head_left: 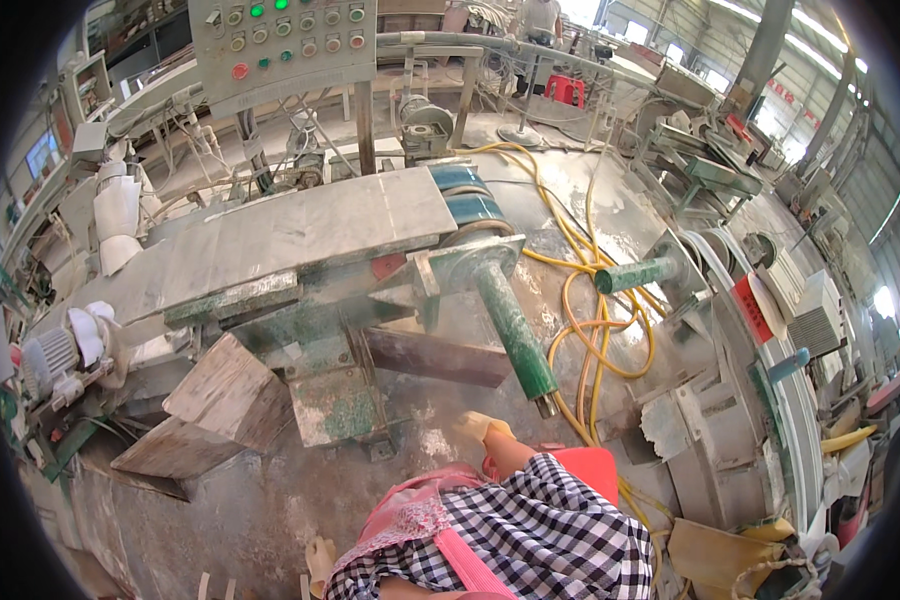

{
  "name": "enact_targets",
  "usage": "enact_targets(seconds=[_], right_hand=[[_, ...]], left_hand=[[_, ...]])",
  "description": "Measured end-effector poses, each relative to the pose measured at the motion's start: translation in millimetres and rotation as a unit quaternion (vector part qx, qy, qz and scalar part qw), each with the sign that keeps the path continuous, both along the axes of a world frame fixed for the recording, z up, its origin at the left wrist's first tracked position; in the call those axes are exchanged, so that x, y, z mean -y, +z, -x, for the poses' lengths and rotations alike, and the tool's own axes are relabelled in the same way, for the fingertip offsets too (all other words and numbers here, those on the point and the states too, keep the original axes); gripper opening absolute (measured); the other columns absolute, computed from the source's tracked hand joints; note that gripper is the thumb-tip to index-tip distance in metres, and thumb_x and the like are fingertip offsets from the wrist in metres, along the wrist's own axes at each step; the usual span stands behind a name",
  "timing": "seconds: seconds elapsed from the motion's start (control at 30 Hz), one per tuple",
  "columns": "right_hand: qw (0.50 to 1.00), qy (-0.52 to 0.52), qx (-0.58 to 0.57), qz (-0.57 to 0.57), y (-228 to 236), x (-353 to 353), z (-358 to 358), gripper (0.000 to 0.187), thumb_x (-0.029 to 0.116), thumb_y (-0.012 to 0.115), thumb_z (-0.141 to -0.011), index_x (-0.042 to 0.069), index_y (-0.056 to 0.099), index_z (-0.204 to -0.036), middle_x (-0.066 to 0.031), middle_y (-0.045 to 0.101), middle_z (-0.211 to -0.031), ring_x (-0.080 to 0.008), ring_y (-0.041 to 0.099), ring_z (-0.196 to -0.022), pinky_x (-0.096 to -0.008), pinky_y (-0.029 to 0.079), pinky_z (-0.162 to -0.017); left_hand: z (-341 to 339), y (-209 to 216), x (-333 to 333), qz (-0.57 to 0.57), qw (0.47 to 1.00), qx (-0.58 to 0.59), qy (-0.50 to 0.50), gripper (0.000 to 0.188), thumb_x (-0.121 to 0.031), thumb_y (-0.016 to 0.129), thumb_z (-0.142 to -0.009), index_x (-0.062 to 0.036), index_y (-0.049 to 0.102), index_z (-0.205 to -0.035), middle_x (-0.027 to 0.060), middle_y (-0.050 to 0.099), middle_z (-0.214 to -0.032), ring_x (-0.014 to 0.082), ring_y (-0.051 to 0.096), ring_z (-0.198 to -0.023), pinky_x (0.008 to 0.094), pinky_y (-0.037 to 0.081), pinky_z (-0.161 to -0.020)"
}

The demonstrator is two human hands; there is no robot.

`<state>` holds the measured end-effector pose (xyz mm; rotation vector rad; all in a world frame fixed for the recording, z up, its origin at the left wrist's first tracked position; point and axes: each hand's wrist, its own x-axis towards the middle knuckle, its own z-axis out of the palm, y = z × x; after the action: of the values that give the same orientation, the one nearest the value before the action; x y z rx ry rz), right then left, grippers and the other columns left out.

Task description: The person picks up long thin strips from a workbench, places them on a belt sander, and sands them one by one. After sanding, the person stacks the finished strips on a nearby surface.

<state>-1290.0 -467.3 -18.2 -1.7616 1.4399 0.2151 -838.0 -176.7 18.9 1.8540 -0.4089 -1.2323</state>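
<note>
My right hand (484, 427), in a pale yellow glove, is in front of my body above the grey floor. Its fingers are blurred, so I cannot tell whether it is open or closed. Low at the front, beside the pink apron (410, 505), hangs my left hand (320, 562) in a similar glove. Its fingers look apart, and nothing shows in them. Nearest to the right hand is a green roller bar (515, 330) with a bare metal end, sticking out from the conveyor. A red plastic stool (585, 468) stands partly hidden behind my checked sleeve.
A conveyor belt carries pale stone slabs (300, 220). Behind it stands a control panel (285, 45) with coloured buttons. Yellow hoses (600, 350) coil over the floor at right. Wooden boards (232, 392) lean at left, near an electric motor (52, 360). Another conveyor (785, 400) curves along the right.
</note>
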Motion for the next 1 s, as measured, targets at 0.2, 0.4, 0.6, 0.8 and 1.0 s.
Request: enact_targets(seconds=[0.2,0.4,0.6,0.8,1.0], right_hand=[[0.985,-0.020,0.045,0.163,7,-14,27,0.041,0.039,0.048,-0.096,0.012,0.067,-0.119,-0.0119,0.066,-0.126,-0.0281,0.064,-0.114,-0.0417,0.051,-0.096],[0.966,-0.194,0.089,0.147,46,-33,34,0.038,0.036,0.055,-0.097,0.005,0.067,-0.115,-0.0146,0.070,-0.107,-0.0291,0.068,-0.096,-0.0401,0.054,-0.084],[0.886,-0.454,0.048,0.083,87,-20,14,0.040,0.039,0.054,-0.098,0.004,0.072,-0.095,-0.0091,0.069,-0.075,-0.0231,0.067,-0.068,-0.0385,0.051,-0.065],[0.866,-0.471,0.130,0.105,164,24,-21,0.044,0.042,0.052,-0.098,0.004,0.072,-0.089,-0.0060,0.066,-0.068,-0.0196,0.062,-0.062,-0.0374,0.048,-0.062],[0.837,-0.480,0.230,0.125,210,112,-25,0.043,0.043,0.054,-0.099,0.004,0.071,-0.093,-0.0044,0.063,-0.066,-0.0152,0.058,-0.059,-0.0323,0.045,-0.058]], left_hand=[[3,-7,86,0.055,0.998,0.039,-0.013,0.028,-0.025,0.052,-0.101,-0.0033,0.068,-0.095,0.0052,0.067,-0.079,0.0172,0.062,-0.078,0.0344,0.050,-0.071],[-60,-68,146,-0.043,0.971,0.000,-0.234,0.027,-0.022,0.050,-0.098,-0.0051,0.061,-0.080,0.0021,0.062,-0.072,0.0120,0.055,-0.061,0.0309,0.045,-0.053],[-103,-128,207,-0.005,0.976,0.032,-0.215,0.032,-0.026,0.050,-0.099,-0.0075,0.051,-0.073,-0.0011,0.054,-0.063,0.0112,0.050,-0.057,0.0301,0.040,-0.050],[-112,-122,242,0.017,0.957,-0.139,-0.253,0.029,-0.023,0.048,-0.101,-0.0104,0.047,-0.075,-0.0007,0.049,-0.068,0.0080,0.042,-0.054,0.0254,0.033,-0.047],[-116,-93,251,0.075,0.971,-0.116,-0.193,0.020,-0.027,0.053,-0.101,-0.0102,0.058,-0.091,0.0002,0.058,-0.072,0.0082,0.048,-0.057,0.0229,0.036,-0.048]])
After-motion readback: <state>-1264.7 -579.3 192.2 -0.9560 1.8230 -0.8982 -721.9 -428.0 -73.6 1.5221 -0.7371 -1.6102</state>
